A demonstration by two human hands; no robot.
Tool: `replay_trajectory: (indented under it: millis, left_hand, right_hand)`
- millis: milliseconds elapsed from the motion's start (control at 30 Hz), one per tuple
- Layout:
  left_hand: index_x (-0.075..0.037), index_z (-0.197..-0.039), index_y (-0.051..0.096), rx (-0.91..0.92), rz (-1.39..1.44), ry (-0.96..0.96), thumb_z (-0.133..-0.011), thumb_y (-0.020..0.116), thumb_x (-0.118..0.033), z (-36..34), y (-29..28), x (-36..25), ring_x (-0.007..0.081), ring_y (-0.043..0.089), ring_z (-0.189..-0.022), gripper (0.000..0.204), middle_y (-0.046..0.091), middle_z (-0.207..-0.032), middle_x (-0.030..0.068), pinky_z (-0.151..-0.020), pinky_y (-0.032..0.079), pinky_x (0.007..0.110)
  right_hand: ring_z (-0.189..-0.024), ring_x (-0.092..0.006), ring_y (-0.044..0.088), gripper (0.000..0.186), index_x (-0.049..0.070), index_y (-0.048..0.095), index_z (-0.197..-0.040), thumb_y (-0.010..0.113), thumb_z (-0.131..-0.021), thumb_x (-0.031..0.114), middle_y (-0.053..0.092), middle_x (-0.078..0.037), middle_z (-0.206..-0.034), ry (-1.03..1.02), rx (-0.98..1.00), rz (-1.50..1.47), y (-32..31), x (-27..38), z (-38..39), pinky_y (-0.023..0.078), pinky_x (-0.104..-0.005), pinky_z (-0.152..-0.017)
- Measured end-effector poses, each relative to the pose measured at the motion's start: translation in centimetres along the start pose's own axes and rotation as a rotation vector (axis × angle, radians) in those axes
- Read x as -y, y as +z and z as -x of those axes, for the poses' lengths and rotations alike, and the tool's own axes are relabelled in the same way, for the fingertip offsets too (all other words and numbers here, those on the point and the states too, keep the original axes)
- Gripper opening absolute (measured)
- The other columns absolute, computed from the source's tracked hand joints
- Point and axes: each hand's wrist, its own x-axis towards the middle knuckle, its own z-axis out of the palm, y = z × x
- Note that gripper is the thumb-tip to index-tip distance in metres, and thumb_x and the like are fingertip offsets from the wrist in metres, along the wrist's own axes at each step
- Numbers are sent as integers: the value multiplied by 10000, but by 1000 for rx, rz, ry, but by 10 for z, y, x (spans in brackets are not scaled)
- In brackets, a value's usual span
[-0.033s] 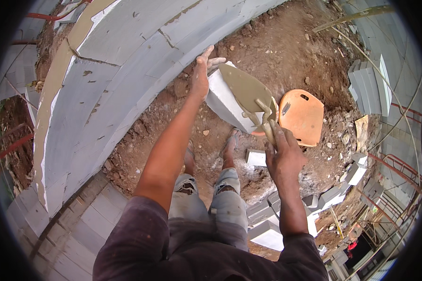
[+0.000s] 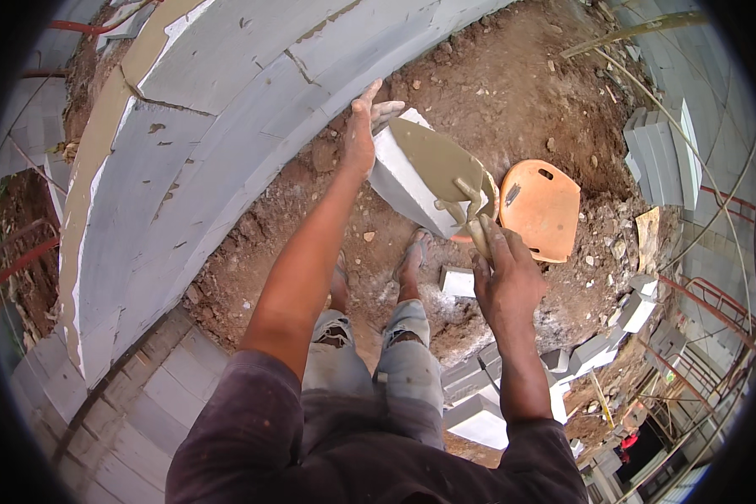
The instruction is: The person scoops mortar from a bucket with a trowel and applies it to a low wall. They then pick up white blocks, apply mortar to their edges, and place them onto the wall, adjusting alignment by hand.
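A white block (image 2: 403, 186) stands beside the wall, a smooth layer of grey mortar (image 2: 435, 153) spread over its upper face. My left hand (image 2: 364, 134) lies against the block's end nearest the wall, fingers stretched out and apart. At the other end, my right hand (image 2: 510, 273) is closed round the handle of a mortar-coated trowel (image 2: 470, 202). The trowel's working part is over the near right end of the mortar, where a patch of white shows. Part of the block's underside is hidden, with an orange edge showing below it.
A pale wall (image 2: 252, 126) of large blocks curves along my left. An orange plastic piece (image 2: 539, 210) with slots sits right of the block. A small white block (image 2: 459, 282) lies on the rubble-strewn dirt, and more blocks (image 2: 479, 420) are at lower right. Stacked blocks (image 2: 664, 151) stand far right.
My right hand and the trowel have shifted very slightly left. My left hand and the block stay in place.
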Motion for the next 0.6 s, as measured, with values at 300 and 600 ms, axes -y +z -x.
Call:
replay_trajectory:
  millis: [300,600]
  left_hand:
    - [-44,-1580,247,-114,51,41,-834,192,-925,-7,2,-1,327,565,-1236,1155,597,-1318,260,-1092,409,449]
    - [-10,-1537,327,-73,72,24,-866,309,-880,-15,-4,10,296,602,-1185,1099,619,-1265,249,-1026,496,411]
  right_hand:
    - [-967,-302,675,536,114,655,-1277,767,-757,50,679,-97,-1114,7,-50,-15,-1,1,13,553,-399,-815]
    - [-957,-312,670,442,97,675,-1173,789,-747,64,677,-93,-1086,43,-120,58,3,-18,4,543,-405,-805]
